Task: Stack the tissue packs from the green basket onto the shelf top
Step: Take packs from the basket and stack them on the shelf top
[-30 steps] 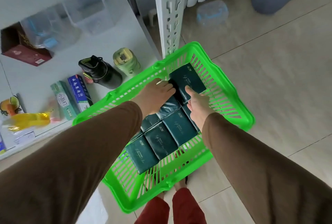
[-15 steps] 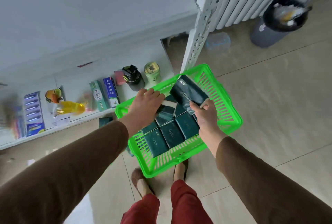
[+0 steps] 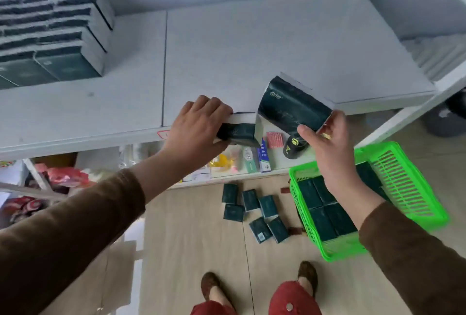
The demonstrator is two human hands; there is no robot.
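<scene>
Tissue packs already sit stacked (image 3: 50, 37) far left on the shelf top (image 3: 252, 49). My left hand (image 3: 194, 128) curls round one pack (image 3: 237, 131) right at the shelf's front edge; let go there and it could tip to the floor, where loose packs (image 3: 254, 211) lie. My right hand (image 3: 327, 148) pinches a tilted pack (image 3: 290, 110) by one end, so it might slip. More wait in the green basket (image 3: 403, 188).

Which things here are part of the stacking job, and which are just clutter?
Job: left-hand pack, right-hand pack, green basket, shelf top, existing stack.
Clutter: floor packs, black bottle, toothpaste boxes.
</scene>
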